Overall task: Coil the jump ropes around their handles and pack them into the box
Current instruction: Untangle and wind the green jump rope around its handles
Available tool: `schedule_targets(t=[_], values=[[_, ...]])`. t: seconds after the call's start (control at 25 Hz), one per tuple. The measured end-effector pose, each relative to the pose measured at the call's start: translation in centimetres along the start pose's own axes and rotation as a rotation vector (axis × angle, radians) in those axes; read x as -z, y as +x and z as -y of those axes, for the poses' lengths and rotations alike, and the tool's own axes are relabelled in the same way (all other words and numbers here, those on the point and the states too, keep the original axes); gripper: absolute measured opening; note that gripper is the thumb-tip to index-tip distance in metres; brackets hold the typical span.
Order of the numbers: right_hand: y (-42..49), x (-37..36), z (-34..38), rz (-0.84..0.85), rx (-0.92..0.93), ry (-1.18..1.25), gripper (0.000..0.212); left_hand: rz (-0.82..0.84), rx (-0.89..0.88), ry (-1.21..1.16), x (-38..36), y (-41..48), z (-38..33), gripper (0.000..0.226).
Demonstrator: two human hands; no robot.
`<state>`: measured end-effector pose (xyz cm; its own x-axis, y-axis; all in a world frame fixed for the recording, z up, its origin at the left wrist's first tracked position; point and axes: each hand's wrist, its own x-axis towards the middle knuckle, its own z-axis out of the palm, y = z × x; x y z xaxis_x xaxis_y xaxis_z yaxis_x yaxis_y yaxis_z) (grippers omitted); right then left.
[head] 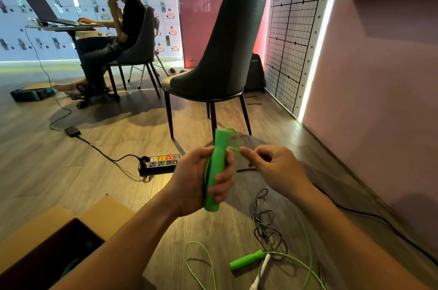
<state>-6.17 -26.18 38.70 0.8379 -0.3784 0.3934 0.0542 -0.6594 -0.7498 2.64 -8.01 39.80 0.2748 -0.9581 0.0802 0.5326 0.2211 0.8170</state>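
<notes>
Gripped green handle [218,171] upright with left hand [201,176], fingers curled round it, held in the air above the wooden floor and just past the open cardboard box [106,209] at lower left. Pinched thin green cord [233,148] with right hand [275,166], thumb and forefinger closed on it, touching distance from the handle's upper half. Judged mid-wrap, few turns on; nothing coiled made out in the box (interior too dark to tell).

Risks: could lose the wraps if the pinch slackened, since springy cord would likely unwind. Could snag too, as the trailing green line dropped toward the grey rope tangle [265,225], second green handle [246,262] and white handle [262,268] on the floor below; hard pull might drag that pile up or knot it. Couldn't tell which floor piece belonged to which rope.

Room: open air between hands and empty chair [213,57] ahead, power strip [158,163] well apart to the left, pink wall [379,100] near on the right. Box flap edge close under the left forearm, so might catch a swinging loop.
</notes>
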Motion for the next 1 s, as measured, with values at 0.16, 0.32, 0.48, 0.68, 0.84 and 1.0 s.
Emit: schedule_targets(t=[0.16,0.32,0.48,0.68,0.84,1.0], values=[[-0.7,-1.8,0.1,0.321,-0.066,-0.097,0.041,-0.17,-0.338,-0.27,-0.2,-0.1,-1.2,0.032],[-1.2,-2.1,0.1,0.503,-0.109,-0.256,0.044,-0.402,-0.555,-0.251,1.7,0.2,-2.1,0.028],[-1.4,-0.9,0.3,0.542,-0.064,-0.23,0.042,-0.736,-0.628,-0.144,4.8,-0.1,-2.9,0.029],[-1.6,-0.9,1.5,0.433,0.149,-0.064,0.025,-0.839,-0.365,0.433,5.9,-0.4,-1.3,0.029],[-1.0,-1.2,1.7,0.177,0.27,-0.082,0.016,-0.583,-0.008,0.848,4.1,0.0,0.4,0.029],[-0.3,-0.4,0.9,-0.058,0.243,-0.08,0.016,-0.327,0.162,0.843,2.8,0.4,1.4,0.049]])
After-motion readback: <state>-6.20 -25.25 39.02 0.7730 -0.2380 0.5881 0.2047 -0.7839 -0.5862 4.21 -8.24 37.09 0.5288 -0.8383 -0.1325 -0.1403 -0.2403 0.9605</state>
